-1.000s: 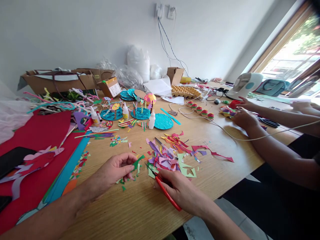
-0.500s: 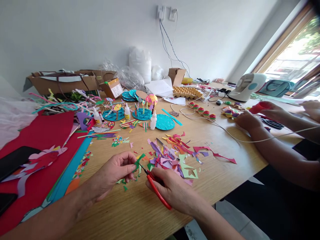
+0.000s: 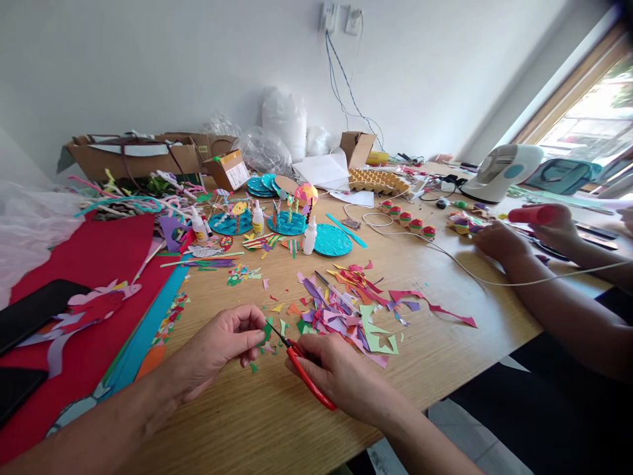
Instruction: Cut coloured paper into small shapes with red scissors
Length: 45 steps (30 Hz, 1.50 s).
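Note:
My right hand (image 3: 330, 369) is closed around red-handled scissors (image 3: 311, 382), whose dark blades point up and left. The tips reach a small piece of green paper (image 3: 268, 330) pinched between the thumb and fingers of my left hand (image 3: 235, 336); the fingers partly hide it. Small green and pale scraps lie on the table just below. To the right spreads a heap of purple, pink and red paper scraps (image 3: 341, 310), with a pen (image 3: 336, 293) lying across it. A light green sheet with cut-outs (image 3: 376, 333) rests at the heap's right side.
Red paper sheets (image 3: 93, 264) and dark phones cover the left side. Behind stand glue bottles (image 3: 309, 236) and blue discs (image 3: 332, 240) with paper decorations. A white cable (image 3: 445, 254) crosses the right. Another person's hands (image 3: 502, 241) work there with a red roll (image 3: 533, 214).
The view has shifted slightly, moving the scene to the right. Less green paper shows at my left fingertips. The other person's red roll has tilted to lie more level.

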Available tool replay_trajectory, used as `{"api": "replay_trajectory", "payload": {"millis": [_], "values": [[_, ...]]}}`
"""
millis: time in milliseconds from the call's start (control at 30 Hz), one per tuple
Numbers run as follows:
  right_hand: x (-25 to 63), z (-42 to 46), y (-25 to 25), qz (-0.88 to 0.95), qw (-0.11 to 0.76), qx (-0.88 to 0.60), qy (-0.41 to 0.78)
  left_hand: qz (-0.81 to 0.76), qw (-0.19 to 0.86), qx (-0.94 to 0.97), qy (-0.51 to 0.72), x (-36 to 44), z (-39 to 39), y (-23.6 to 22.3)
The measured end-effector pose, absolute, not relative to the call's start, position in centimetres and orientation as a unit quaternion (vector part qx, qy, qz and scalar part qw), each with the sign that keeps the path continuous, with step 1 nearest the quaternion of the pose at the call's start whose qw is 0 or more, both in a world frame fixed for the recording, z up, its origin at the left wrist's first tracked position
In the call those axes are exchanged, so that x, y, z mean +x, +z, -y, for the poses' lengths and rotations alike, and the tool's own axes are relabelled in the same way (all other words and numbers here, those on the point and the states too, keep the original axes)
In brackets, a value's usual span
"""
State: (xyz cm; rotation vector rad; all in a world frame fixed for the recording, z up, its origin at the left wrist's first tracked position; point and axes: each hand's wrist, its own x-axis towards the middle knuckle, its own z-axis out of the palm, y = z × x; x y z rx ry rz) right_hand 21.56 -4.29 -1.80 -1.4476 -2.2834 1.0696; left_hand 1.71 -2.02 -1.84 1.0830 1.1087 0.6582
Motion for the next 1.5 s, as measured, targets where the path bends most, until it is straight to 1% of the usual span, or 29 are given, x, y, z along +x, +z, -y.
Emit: {"api": "replay_trajectory", "payload": {"millis": [133,233,300,367,433,500,633,800,1067,1367,1500], "values": [[21.2,3.9,-1.9,0.773,0.108,-0.494,0.384,-0.492,0.659,0.474,0.314,0.4,2.1,-2.6],[20.9,3.4,-1.6,0.769,0.119,-0.48,0.405,-0.491,0.648,0.466,0.349,-0.2,2.0,-2.5],[20.6,3.0,-1.4,0.754,0.151,-0.476,0.427,-0.495,0.647,0.459,0.356,-0.3,1.9,-2.1],[20.3,2.6,-1.2,0.732,0.202,-0.477,0.443,-0.497,0.648,0.458,0.352,-0.1,1.8,-1.6],[19.8,2.3,-1.0,0.729,0.233,-0.47,0.439,-0.493,0.646,0.464,0.354,0.2,1.7,-1.3],[19.6,2.2,-0.8,0.75,0.219,-0.471,0.409,-0.49,0.636,0.471,0.365,0.3,1.6,-1.1],[19.6,2.6,-0.8,0.788,0.154,-0.496,0.33,-0.495,0.615,0.481,0.382,0.2,1.6,-1.0],[20.4,3.5,-1.1,0.801,0.115,-0.504,0.301,-0.494,0.603,0.497,0.382,0.2,1.7,-1.1],[20.3,3.8,-0.6,0.806,0.104,-0.501,0.297,-0.463,0.608,0.525,0.375,0.8,1.7,-1.6],[20.6,4.2,-0.5,0.807,0.092,-0.503,0.297,-0.493,0.616,0.51,0.342,1.7,2.2,-0.8],[21.2,5.1,-1.2,0.806,0.087,-0.508,0.29,-0.489,0.635,0.508,0.317,1.9,2.7,-1.4]]}}
